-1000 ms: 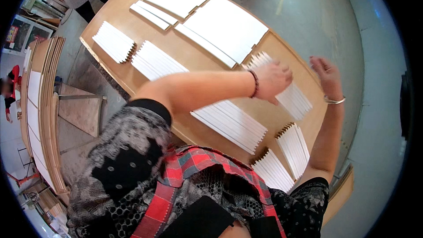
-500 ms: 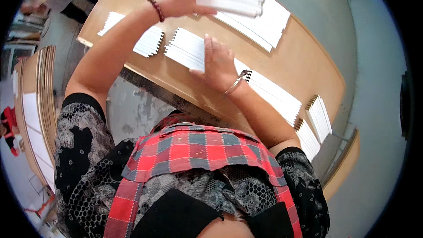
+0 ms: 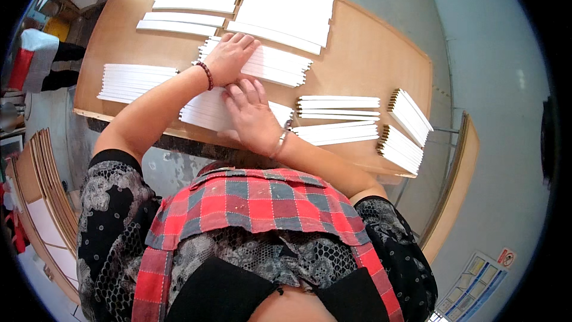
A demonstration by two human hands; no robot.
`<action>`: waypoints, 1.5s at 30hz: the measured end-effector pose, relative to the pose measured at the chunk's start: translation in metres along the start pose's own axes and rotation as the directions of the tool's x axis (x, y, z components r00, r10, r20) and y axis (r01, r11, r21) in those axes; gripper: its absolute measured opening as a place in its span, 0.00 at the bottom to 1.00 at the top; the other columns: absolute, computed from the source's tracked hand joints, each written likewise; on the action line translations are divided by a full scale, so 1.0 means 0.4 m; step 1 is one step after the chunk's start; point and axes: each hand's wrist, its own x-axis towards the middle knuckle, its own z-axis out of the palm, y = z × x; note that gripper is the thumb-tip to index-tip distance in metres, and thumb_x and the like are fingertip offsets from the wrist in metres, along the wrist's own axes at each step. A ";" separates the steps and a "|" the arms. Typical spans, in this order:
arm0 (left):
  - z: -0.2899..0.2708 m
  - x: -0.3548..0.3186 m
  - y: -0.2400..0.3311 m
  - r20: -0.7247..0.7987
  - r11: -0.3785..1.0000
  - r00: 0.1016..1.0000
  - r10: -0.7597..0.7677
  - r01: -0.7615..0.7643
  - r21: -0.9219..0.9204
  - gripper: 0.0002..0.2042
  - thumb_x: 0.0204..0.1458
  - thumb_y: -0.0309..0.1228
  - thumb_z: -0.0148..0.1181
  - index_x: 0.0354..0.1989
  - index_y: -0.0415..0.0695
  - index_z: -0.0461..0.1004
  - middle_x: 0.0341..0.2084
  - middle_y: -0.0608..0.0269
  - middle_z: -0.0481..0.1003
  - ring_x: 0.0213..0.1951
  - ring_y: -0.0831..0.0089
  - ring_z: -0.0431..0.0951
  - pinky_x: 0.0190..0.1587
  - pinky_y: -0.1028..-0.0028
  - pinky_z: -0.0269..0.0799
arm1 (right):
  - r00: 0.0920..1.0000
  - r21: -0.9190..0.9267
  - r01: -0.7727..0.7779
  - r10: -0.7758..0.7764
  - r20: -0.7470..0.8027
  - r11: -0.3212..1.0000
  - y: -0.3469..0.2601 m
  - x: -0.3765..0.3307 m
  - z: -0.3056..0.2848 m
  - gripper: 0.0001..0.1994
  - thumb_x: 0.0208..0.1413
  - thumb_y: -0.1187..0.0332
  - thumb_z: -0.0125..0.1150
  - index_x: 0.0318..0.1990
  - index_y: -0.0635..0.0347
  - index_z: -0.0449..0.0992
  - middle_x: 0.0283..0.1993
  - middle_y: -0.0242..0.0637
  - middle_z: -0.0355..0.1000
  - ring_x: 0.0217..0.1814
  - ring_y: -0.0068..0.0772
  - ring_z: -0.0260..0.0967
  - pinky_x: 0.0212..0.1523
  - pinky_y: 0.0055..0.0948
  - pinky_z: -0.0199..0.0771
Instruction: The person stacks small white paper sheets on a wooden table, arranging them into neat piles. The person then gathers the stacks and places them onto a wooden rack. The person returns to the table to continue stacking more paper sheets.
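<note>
Hands are resting flat on two neighbouring fanned rows of thin white rectangular panels on a light-brown wooden worktable (image 3: 369,42). The left hand (image 3: 229,56), a beaded bracelet at its wrist, is lying palm-down with fingers (image 3: 238,40) spread wide on the upper fanned row of white panels (image 3: 271,65), pressing rather than gripping. The right hand (image 3: 253,116), a metal bangle at its wrist, is likewise lying open and flat, holding nothing, on the nearer fanned row of white panels (image 3: 208,113) by the table's front edge.

Progress, as judged from the layout: several rows are already lying spread out, namely a left-hand row of white panels (image 3: 134,80), two short stacks of white strips (image 3: 336,104) to the right, and two edge-up bundles with brown edges (image 3: 405,125) at the far right. Two broad white boards (image 3: 286,6) and narrower strips at the far side appear untouched, so sorting seems roughly midway.

Each panel's long axis is running left to right across the table, dipping slightly toward the right; the rows are stepping away from the person.
</note>
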 end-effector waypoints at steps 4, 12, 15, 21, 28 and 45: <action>-0.007 -0.003 0.005 0.043 1.000 0.999 -0.008 0.009 -0.020 0.41 0.41 0.49 0.70 0.61 0.35 0.63 0.57 0.52 0.66 0.61 0.58 0.63 0.67 0.60 0.54 | 0.998 0.054 -0.055 0.054 0.023 0.997 0.177 0.050 -0.129 0.17 0.51 0.63 0.68 0.48 0.54 0.78 0.46 0.38 0.76 0.48 0.41 0.74 0.47 0.34 0.76; -0.053 0.016 0.071 0.045 0.987 0.999 -0.014 0.021 -0.159 0.44 0.44 0.53 0.68 0.64 0.35 0.59 0.57 0.49 0.65 0.61 0.53 0.62 0.68 0.59 0.53 | 0.978 -0.257 0.051 0.004 0.210 0.965 0.506 0.148 -0.183 0.18 0.50 0.59 0.68 0.39 0.63 0.73 0.42 0.45 0.72 0.47 0.46 0.70 0.50 0.40 0.72; -0.050 0.011 0.070 -0.013 0.988 1.000 0.004 -0.006 -0.157 0.45 0.44 0.53 0.68 0.65 0.38 0.58 0.60 0.50 0.61 0.64 0.54 0.58 0.69 0.57 0.50 | 0.970 -0.204 0.170 -0.127 0.206 0.964 0.495 0.116 -0.157 0.12 0.52 0.64 0.64 0.37 0.63 0.73 0.40 0.43 0.72 0.44 0.45 0.71 0.47 0.41 0.74; -0.074 0.018 0.087 0.159 0.985 0.987 -0.017 0.044 -0.165 0.48 0.40 0.55 0.70 0.66 0.39 0.57 0.65 0.52 0.56 0.68 0.58 0.53 0.72 0.55 0.42 | 0.947 0.150 -0.007 -0.042 0.320 0.989 0.499 0.115 -0.190 0.11 0.53 0.68 0.62 0.43 0.59 0.77 0.38 0.45 0.76 0.40 0.44 0.74 0.46 0.40 0.75; -0.062 -0.010 0.083 -0.045 0.995 0.999 -0.016 0.011 -0.101 0.52 0.39 0.56 0.70 0.69 0.38 0.52 0.64 0.50 0.59 0.69 0.57 0.54 0.73 0.57 0.39 | 0.957 0.112 0.072 -0.101 0.272 0.991 0.454 0.143 -0.155 0.11 0.57 0.67 0.61 0.44 0.62 0.77 0.41 0.45 0.76 0.44 0.44 0.74 0.47 0.37 0.74; -0.136 0.262 -0.046 -0.133 0.995 0.987 0.090 -0.095 -0.037 0.17 0.49 0.40 0.66 0.42 0.44 0.72 0.40 0.58 0.71 0.47 0.60 0.71 0.52 0.62 0.66 | 0.918 -0.294 -0.032 0.144 0.370 0.955 0.492 0.169 -0.306 0.16 0.51 0.62 0.66 0.42 0.62 0.74 0.48 0.46 0.72 0.49 0.50 0.70 0.49 0.43 0.73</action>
